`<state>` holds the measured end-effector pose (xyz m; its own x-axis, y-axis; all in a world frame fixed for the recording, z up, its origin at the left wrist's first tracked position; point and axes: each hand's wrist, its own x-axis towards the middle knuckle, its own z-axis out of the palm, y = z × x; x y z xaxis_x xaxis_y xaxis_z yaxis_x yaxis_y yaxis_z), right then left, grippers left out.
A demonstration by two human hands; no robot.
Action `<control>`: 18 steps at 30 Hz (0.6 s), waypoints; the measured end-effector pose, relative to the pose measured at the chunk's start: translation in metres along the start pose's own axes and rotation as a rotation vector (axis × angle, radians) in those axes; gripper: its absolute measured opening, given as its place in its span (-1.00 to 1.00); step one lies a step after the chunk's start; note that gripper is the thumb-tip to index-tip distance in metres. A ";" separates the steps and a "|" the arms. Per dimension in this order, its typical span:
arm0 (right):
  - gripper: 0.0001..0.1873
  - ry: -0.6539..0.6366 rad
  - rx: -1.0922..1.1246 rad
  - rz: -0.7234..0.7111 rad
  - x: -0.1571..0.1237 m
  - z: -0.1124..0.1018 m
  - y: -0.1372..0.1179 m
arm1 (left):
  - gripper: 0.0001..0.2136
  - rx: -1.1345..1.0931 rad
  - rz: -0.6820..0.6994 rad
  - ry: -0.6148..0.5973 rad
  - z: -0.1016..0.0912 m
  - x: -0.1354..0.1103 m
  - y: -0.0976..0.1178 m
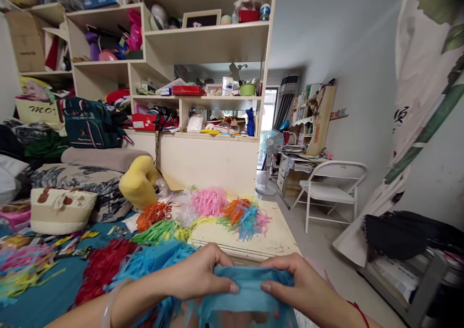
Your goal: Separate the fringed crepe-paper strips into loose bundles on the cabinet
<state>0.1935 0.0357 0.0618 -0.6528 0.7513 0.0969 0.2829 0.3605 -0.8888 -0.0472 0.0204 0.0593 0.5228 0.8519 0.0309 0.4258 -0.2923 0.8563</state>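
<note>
A folded band of blue fringe, thin like tissue paper, is stretched level in front of me. My left hand pinches its left end between thumb and fingers. At the other end, my right hand grips it the same way, thumb on the near face. Loose blue strips hang below the band, partly out of frame. Just left of my left forearm lies a heap of blue fringe, with a dark red fringe bunch beside it.
Beyond my hands, a cream tabletop holds a multicoloured tassel bunch and a pink bunch. Green fringe and orange fringe lie left. A woven bag stands farther left; a white folding chair is at right.
</note>
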 end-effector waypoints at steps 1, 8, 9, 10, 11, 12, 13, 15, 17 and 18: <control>-0.76 0.018 0.006 -0.005 -0.002 0.000 -0.001 | -0.75 0.028 -0.005 0.065 0.001 -0.004 0.002; -0.89 0.057 0.153 -0.157 -0.021 0.000 -0.001 | -0.87 -0.057 0.286 0.192 0.005 -0.032 0.021; -0.89 0.045 0.175 -0.186 -0.023 0.000 -0.002 | -0.88 -0.110 0.342 0.184 0.006 -0.034 0.021; -0.87 0.039 0.181 -0.213 -0.025 0.000 -0.003 | -0.86 -0.162 0.390 0.168 0.006 -0.035 0.019; -0.84 0.044 0.167 -0.239 -0.026 0.001 -0.003 | -0.85 -0.213 0.427 0.148 0.006 -0.035 0.018; -0.80 0.052 0.141 -0.260 -0.027 0.001 -0.004 | -0.83 -0.258 0.451 0.122 0.006 -0.035 0.016; -0.76 0.062 0.109 -0.275 -0.028 0.001 -0.004 | -0.82 -0.294 0.463 0.096 0.006 -0.035 0.015; -0.69 0.066 0.054 -0.299 -0.030 0.000 -0.005 | -0.78 -0.350 0.462 0.044 0.005 -0.034 0.013; -0.60 0.034 0.021 -0.321 -0.032 -0.004 -0.007 | -0.74 -0.401 0.453 -0.002 0.004 -0.035 0.013; -0.57 -0.013 -0.005 -0.324 -0.033 -0.008 -0.010 | -0.73 -0.409 0.441 -0.017 0.003 -0.035 0.013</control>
<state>0.2182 0.0117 0.0707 -0.7182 0.5899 0.3690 0.0623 0.5827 -0.8103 -0.0579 -0.0146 0.0679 0.5985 0.6804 0.4229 -0.1506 -0.4229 0.8936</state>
